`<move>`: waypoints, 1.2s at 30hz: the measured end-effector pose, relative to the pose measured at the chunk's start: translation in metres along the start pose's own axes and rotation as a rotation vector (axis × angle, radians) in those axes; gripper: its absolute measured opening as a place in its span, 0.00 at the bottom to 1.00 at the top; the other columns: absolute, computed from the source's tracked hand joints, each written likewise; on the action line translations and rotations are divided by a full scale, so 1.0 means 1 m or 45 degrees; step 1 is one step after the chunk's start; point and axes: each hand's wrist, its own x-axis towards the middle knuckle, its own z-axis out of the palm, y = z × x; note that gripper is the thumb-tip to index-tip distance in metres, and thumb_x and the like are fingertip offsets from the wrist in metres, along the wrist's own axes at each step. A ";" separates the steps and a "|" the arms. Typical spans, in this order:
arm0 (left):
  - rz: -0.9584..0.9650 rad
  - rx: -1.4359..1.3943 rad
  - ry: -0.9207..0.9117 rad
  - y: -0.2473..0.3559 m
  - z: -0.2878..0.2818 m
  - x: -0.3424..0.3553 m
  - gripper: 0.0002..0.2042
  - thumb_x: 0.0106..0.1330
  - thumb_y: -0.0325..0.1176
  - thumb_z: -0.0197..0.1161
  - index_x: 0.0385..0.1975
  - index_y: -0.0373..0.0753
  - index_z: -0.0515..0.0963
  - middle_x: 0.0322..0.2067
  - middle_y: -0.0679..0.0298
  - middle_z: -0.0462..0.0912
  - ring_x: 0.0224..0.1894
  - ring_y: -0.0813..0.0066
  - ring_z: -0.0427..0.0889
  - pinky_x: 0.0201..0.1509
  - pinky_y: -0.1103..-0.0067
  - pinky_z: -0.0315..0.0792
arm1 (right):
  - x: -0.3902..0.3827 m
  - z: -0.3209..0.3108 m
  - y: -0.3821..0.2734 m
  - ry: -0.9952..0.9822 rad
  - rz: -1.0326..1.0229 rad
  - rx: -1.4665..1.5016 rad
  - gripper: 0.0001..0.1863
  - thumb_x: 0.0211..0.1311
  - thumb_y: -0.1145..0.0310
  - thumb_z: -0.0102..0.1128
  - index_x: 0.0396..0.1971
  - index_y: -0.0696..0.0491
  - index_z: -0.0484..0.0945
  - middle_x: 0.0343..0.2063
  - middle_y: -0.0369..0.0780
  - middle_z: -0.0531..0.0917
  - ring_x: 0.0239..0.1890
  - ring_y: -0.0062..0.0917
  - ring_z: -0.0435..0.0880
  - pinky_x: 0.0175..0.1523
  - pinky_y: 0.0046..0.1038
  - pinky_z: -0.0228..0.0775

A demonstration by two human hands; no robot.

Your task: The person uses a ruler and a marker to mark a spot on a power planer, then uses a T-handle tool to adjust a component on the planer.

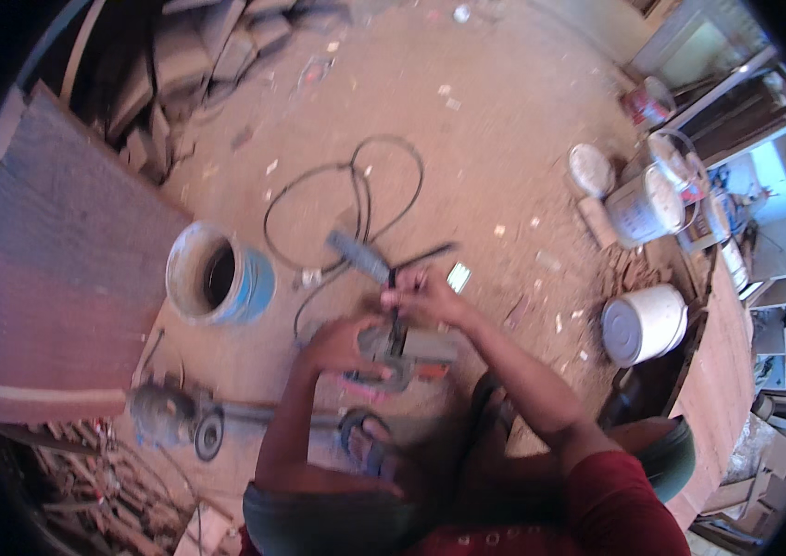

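Low in front of my seated body is a bulky grey metal tool (425, 347) with an orange-red patch; its kind is not clear. My left hand (345, 347) curls round its left side, thumb and fingers on either side of it. Just above the tool, my right hand (425, 295) is closed on a thin dark rod-like piece (396, 322) that runs down to the tool. Beyond the fingers a blue-grey bar (356, 255) points up and left, and a thin black strip (432, 254) points up and right. Blur hides how these parts join.
A black cable (268, 218) lies looped on the dusty floor. At left stand a blue bucket (254, 285) and a wooden panel (69, 278); a wheeled metal piece (210, 434) lies nearby. White buckets (645, 324) and a shelf unit (782, 241) are at right. A small bright rectangle (459, 277) lies near my right hand.
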 end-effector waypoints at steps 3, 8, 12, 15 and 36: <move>-0.058 0.055 -0.010 0.009 -0.001 -0.002 0.51 0.39 0.61 0.84 0.64 0.37 0.75 0.58 0.47 0.82 0.61 0.50 0.80 0.67 0.62 0.71 | 0.005 0.012 0.005 0.188 0.022 -0.226 0.21 0.56 0.60 0.82 0.20 0.50 0.74 0.19 0.26 0.75 0.23 0.12 0.72 0.26 0.23 0.65; -0.083 0.107 0.029 0.008 -0.002 -0.006 0.51 0.37 0.61 0.84 0.63 0.37 0.76 0.57 0.47 0.82 0.61 0.49 0.80 0.66 0.61 0.72 | 0.003 0.020 -0.011 0.038 0.088 -0.177 0.15 0.62 0.60 0.77 0.32 0.54 0.81 0.23 0.27 0.75 0.27 0.12 0.70 0.33 0.21 0.65; -0.060 0.086 0.031 0.005 0.000 -0.002 0.52 0.36 0.63 0.83 0.63 0.38 0.76 0.57 0.48 0.82 0.61 0.48 0.80 0.66 0.62 0.72 | -0.002 0.008 -0.018 -0.183 0.154 0.233 0.14 0.72 0.65 0.65 0.51 0.58 0.79 0.43 0.38 0.85 0.47 0.18 0.82 0.50 0.24 0.74; -0.059 0.105 0.051 0.004 0.001 -0.001 0.53 0.36 0.63 0.83 0.63 0.38 0.76 0.58 0.48 0.82 0.62 0.48 0.80 0.67 0.62 0.71 | -0.003 -0.007 -0.017 -0.333 0.236 0.505 0.18 0.76 0.70 0.58 0.61 0.60 0.73 0.58 0.45 0.81 0.62 0.28 0.80 0.65 0.31 0.73; -0.073 0.090 0.023 0.009 -0.002 -0.002 0.50 0.36 0.60 0.84 0.62 0.39 0.77 0.56 0.49 0.83 0.59 0.48 0.81 0.65 0.61 0.72 | -0.005 0.002 -0.012 -0.237 0.158 0.106 0.09 0.73 0.63 0.66 0.42 0.53 0.82 0.45 0.35 0.88 0.48 0.15 0.82 0.56 0.26 0.74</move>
